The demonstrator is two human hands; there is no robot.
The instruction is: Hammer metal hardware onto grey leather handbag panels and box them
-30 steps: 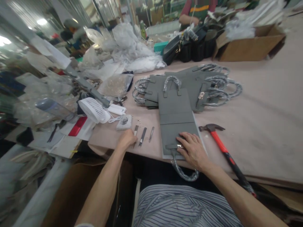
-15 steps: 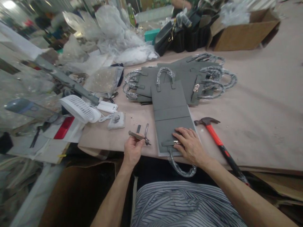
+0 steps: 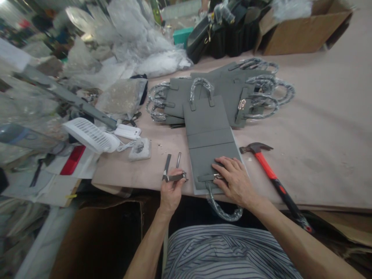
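Note:
A grey bag panel [image 3: 210,124] lies lengthwise before me, with a plastic-wrapped handle at each end. My right hand [image 3: 234,180] rests on its near part, fingers spread, beside a small shiny metal clasp [image 3: 217,176] on a narrow tab. Just left of the panel, my left hand [image 3: 171,192] pinches a short dark strip [image 3: 174,178] with a metal fitting at its right end; its exact kind is unclear. Beyond those fingers lie a flat metal bar [image 3: 167,162] and a thin metal rod [image 3: 178,159]. A claw hammer [image 3: 269,168] with a red and black handle lies to the right.
More grey panels with wrapped handles [image 3: 180,95] are piled behind. Left are a white fan [image 3: 90,133], a small white block [image 3: 140,149] and clear plastic bags [image 3: 122,95]. Black bags [image 3: 222,42] and a cardboard box [image 3: 302,35] stand at the back.
My left hand has moved right and slightly forward, and the strip in it has turned, its metal end now nearer the panel. My right hand stays on the panel. The view has shifted slightly.

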